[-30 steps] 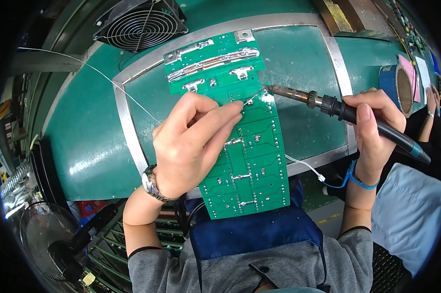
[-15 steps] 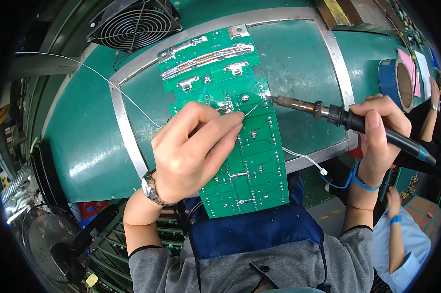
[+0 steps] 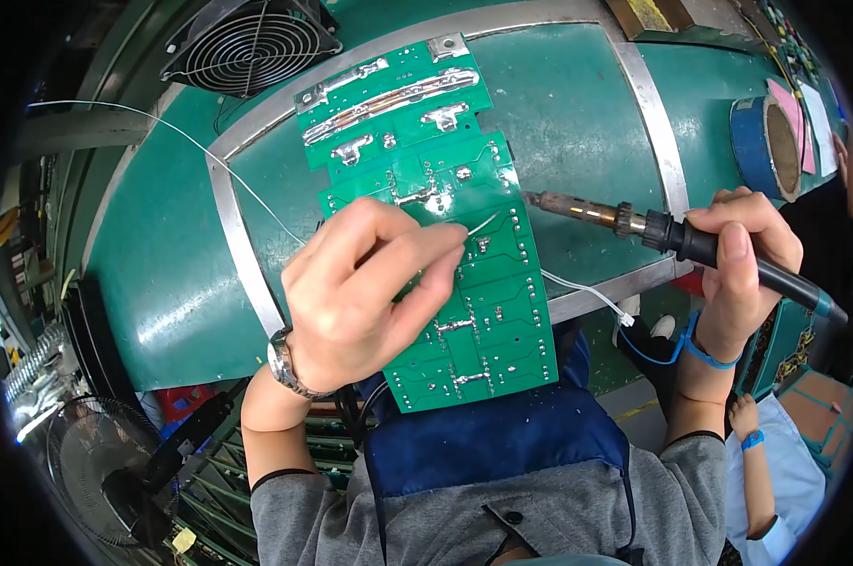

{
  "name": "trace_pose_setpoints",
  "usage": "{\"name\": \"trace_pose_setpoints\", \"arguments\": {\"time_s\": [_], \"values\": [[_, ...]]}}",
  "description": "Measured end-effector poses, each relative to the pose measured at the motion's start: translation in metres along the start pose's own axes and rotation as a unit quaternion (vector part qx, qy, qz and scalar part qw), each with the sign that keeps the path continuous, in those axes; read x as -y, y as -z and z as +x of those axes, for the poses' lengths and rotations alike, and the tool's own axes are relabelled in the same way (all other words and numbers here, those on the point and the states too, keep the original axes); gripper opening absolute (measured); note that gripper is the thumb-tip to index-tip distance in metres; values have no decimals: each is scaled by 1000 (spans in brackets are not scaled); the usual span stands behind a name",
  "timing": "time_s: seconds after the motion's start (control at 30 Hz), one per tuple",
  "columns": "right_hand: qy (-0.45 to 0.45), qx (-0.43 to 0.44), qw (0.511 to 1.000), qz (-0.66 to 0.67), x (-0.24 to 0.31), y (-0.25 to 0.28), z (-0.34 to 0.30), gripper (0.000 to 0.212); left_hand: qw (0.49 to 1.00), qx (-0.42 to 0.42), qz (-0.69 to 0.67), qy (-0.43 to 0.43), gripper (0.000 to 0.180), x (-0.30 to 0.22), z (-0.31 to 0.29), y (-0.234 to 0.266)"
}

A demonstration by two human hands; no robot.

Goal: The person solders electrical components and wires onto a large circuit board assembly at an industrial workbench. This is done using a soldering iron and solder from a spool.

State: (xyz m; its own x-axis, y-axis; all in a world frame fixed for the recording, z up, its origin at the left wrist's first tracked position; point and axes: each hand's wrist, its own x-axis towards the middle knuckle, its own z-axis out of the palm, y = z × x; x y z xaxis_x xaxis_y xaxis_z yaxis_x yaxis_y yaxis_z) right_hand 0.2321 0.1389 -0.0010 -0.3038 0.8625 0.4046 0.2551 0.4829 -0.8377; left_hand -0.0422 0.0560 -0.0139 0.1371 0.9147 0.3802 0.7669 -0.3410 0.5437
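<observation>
A long green circuit board with many shiny solder joints lies across the bench edge, its near end over my lap. Over its left half is my left hand, thumb and fingertips pinching a thin solder wire. The wire's short free end points up and right above the board; its long tail runs off to the far left. My right hand grips the dark handle of a soldering iron. The iron's tip is at the board's right edge, near a row of joints; contact cannot be made out.
A black fan with a wire guard stands at the back left. On the right are a blue roll and pink and white papers. A white cable with a plug hangs beside the board. Another person's arm is at lower right.
The board has shifted slightly away from me and left. The solder wire's end has drawn back from the right-edge joints, and the iron has moved slightly right and nearer.
</observation>
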Motion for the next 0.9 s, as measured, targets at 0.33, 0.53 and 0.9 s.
{"name": "trace_pose_setpoints", "arguments": {"time_s": [0.33, 0.53, 0.9], "values": [[25, 48, 998, -20, 5, -5, -10, 19, 999, 33, 9, -30, 23, -2, -6, -4], [18, 20, 1000, -7, 6, 11, -18, 21, 998, 34, -11, -46, 25, -10, -4, -1], [19, 43, 999, -19, 11, 4, -25, 21, 996, 61, 27, -64, 26, -12, -8, -1]]}}
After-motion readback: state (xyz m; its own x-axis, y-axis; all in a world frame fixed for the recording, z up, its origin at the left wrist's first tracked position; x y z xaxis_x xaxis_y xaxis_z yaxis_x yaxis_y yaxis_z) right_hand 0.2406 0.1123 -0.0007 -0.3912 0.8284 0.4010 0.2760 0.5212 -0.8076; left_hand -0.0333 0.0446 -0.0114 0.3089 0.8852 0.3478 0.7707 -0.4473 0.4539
